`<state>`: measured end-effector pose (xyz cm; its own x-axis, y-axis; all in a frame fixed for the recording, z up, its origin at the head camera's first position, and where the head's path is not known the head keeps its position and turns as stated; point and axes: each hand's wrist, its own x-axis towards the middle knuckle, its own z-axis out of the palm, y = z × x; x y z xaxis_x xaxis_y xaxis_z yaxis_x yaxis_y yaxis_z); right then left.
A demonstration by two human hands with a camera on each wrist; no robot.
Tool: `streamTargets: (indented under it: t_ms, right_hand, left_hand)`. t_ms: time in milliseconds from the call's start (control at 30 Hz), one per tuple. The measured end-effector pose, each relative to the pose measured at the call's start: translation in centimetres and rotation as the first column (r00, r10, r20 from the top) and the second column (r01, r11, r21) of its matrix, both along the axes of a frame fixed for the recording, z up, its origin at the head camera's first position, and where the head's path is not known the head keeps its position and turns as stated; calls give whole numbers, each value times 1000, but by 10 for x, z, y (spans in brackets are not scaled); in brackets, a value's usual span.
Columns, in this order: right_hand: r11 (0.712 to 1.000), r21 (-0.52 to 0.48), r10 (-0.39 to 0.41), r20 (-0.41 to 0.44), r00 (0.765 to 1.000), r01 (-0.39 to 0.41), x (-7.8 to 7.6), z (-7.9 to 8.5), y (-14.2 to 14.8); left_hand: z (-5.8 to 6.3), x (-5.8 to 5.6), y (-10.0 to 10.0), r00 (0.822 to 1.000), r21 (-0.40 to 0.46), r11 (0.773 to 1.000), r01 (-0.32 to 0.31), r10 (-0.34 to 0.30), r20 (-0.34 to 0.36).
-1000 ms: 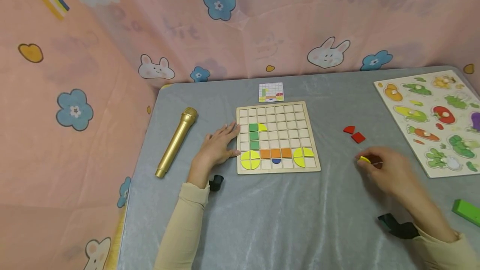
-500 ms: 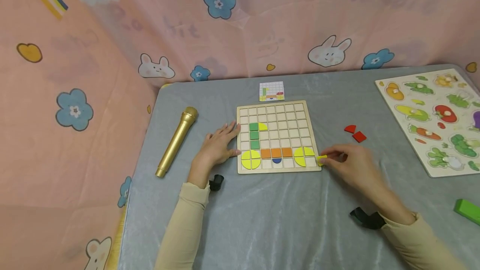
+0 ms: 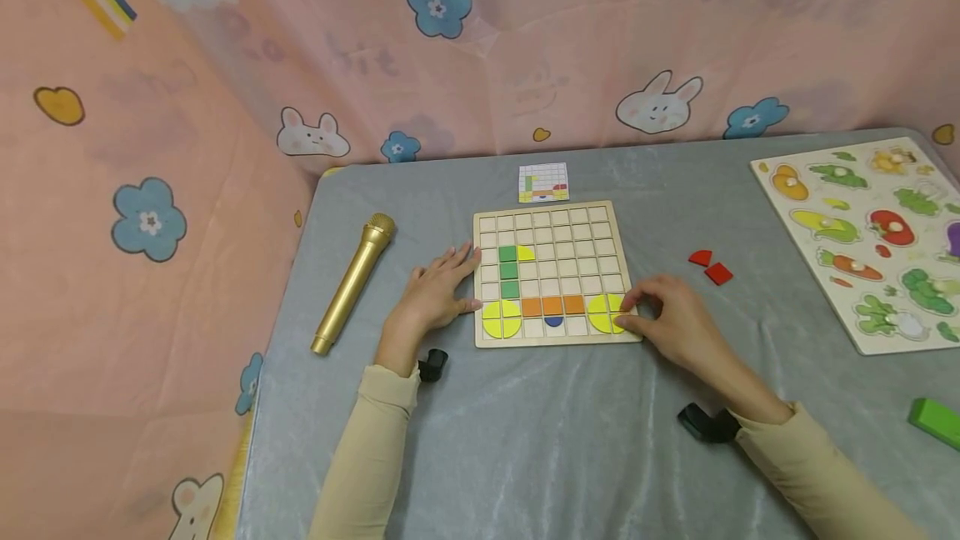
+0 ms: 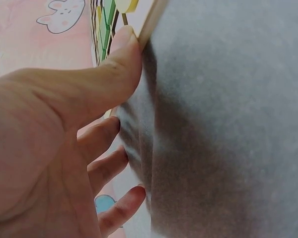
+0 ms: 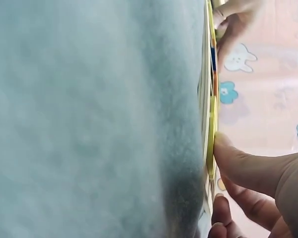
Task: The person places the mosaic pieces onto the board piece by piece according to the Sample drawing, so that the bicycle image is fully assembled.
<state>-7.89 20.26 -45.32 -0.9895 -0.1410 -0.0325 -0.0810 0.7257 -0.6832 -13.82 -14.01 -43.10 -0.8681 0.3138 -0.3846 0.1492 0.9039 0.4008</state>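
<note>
The wooden grid board (image 3: pixel 555 273) lies on the table with green, orange, blue and yellow tiles in its squares. At its left edge my left hand (image 3: pixel 431 298) rests with fingers spread, the thumb tip on the frame. My right hand (image 3: pixel 671 319) is at the board's lower right corner, thumb and forefinger pinching a yellow quarter-circle tile (image 3: pixel 617 324). That tile sits with three other yellow quarters, together making a round shape. In the right wrist view the thumb touches the top of a yellow tile (image 5: pixel 210 144). Behind the board lies a small pattern card (image 3: pixel 543 182).
Right of the board lie a red quarter-circle tile (image 3: pixel 701 257) and a red square tile (image 3: pixel 718 273). A golden microphone (image 3: pixel 352 286) lies on the left. A vegetable puzzle board (image 3: pixel 855 307) and a green block (image 3: pixel 933 422) are at the right. A printed pink curtain (image 3: pixel 495 90) hangs behind.
My right hand has moved left from beside the red tiles to the board's lower right corner, bringing the yellow quarter-circle tile into the grid. The left hand has stayed put.
</note>
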Motion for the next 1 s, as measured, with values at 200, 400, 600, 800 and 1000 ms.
streamTargets:
  t_ms: [200, 400, 600, 800, 1000]
  right_hand:
    - [999, 23, -37, -13, 999, 38, -6, -3, 7]
    - [972, 86, -213, -72, 974, 219, -12, -2, 35]
    - [948, 143, -288, 6, 958, 284, -21, 0, 72]
    - [949, 171, -279, 64, 958, 265, -20, 3, 91]
    - [958, 181, -223, -18, 975, 222, -17, -1, 85]
  left_hand:
    - [0, 0, 0, 1000, -3, 1000, -2, 2, 1]
    - [0, 0, 1, 1000, 2, 1000, 0, 0, 1]
    - [-1, -1, 0, 1000, -4, 1000, 4, -4, -2]
    - [-2, -1, 0, 1000, -5, 1000, 4, -4, 1]
    - [-1, 0, 0, 1000, -3, 1000, 0, 0, 7]
